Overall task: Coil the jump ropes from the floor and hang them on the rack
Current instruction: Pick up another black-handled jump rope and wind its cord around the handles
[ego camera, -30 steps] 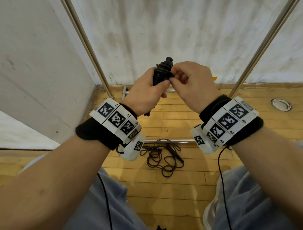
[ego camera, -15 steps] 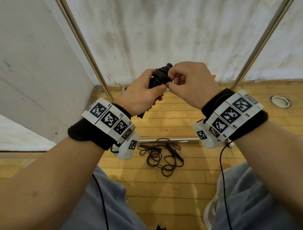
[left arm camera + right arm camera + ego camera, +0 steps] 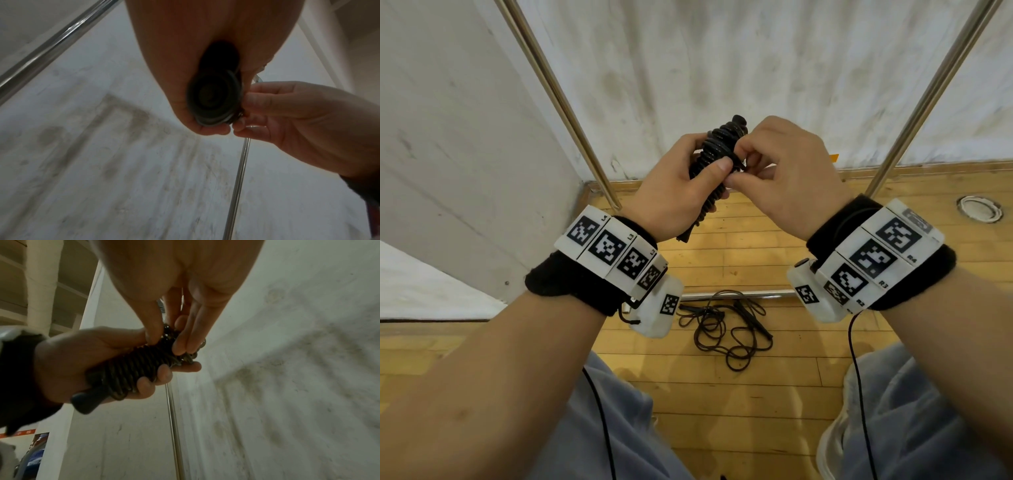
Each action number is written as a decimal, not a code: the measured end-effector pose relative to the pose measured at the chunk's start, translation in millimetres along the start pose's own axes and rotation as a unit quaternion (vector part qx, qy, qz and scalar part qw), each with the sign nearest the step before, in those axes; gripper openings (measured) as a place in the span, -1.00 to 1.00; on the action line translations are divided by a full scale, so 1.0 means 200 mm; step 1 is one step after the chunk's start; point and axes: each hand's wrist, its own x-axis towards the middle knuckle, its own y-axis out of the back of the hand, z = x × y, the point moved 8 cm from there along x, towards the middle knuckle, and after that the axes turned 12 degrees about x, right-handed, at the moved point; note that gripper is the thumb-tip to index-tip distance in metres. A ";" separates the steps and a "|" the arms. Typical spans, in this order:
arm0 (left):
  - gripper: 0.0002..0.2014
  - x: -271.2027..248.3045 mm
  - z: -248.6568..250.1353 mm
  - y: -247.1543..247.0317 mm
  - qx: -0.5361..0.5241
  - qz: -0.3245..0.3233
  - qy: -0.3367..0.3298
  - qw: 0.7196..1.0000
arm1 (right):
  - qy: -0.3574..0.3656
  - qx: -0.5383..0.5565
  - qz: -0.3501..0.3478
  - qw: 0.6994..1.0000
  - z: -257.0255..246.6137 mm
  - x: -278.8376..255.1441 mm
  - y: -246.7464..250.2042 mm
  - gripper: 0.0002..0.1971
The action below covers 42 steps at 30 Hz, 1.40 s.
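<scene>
Black cord, wound tight round its handles, makes up the coiled jump rope point(image 3: 717, 164), and the left hand point(image 3: 674, 192) has its fingers wrapped round that bundle at chest height while the right hand point(image 3: 784, 171) pinches what looks like the loose cord end near its top. Between the metal rack poles point(image 3: 565, 102), a second jump rope point(image 3: 726, 325) lies tangled on the wooden floor point(image 3: 722, 404).

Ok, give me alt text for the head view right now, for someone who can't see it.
The left hand grips a black jump rope wound tightly around its handles, while the right hand pinches the cord near the top of the bundle. Below, a second jump rope lies tangled on the wooden floor, between the rack's metal poles.
</scene>
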 end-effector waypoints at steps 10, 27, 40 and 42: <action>-0.74 0.01 -0.02 0.03 -0.069 0.085 0.073 0.991 | 0.049 -0.029 0.043 0.997 -0.05 -0.02 -0.01 -0.86; -0.87 0.03 -0.03 0.03 -0.107 0.096 0.082 0.986 | 0.047 -0.087 0.049 0.994 -0.10 0.01 -0.01 -0.87; -0.70 0.03 0.04 0.01 -0.036 0.060 0.052 0.996 | 0.038 -0.109 0.057 0.992 -0.13 0.03 0.01 -0.86; -0.73 0.03 0.05 0.02 -0.041 0.070 0.044 0.996 | 0.041 -0.110 0.068 0.991 -0.14 0.03 0.02 -0.86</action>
